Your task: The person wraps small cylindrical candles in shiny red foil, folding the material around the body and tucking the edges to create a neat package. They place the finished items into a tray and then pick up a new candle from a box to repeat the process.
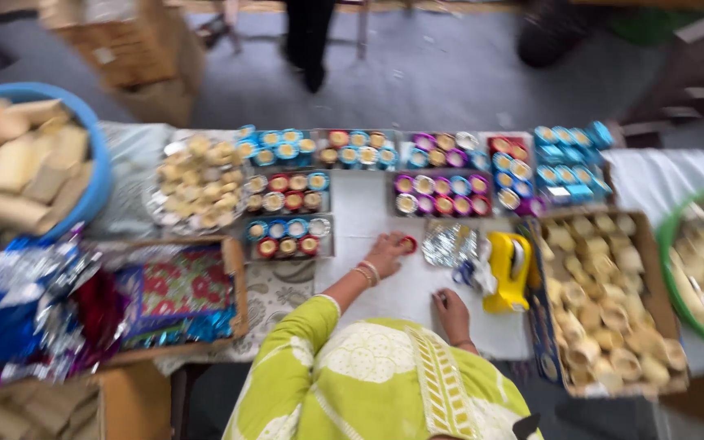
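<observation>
At the far left stood a round blue plastic tub (99,175) filled with pale beige blocks (18,167), and below it lay a heap of shiny blue and purple foil wrappers (18,314) beside a shallow cardboard box with red patterned paper (181,289). Further right, a silver foil plate of small pale clay cups (197,183) sat next to clear trays of small round painted cups in red, blue and purple (287,204). In the middle, on the white sheet covering the tabletop (368,212), the person's left hand (386,254) was stretched forward and its fingers pinched a small red round cup (408,243), just below the trays. The right hand (452,310) rested on the sheet nearer the body; it seemed loose, but I cannot tell if it held something. To the right lay a yellow plastic tape dispenser (508,273) and a large cardboard box of unpainted pale clay cups (605,293). In my judgement, the trays were packed very close, so a careless sleeve could push a tray and spill the cups, and the small cup could slip from the fingertips.
</observation>
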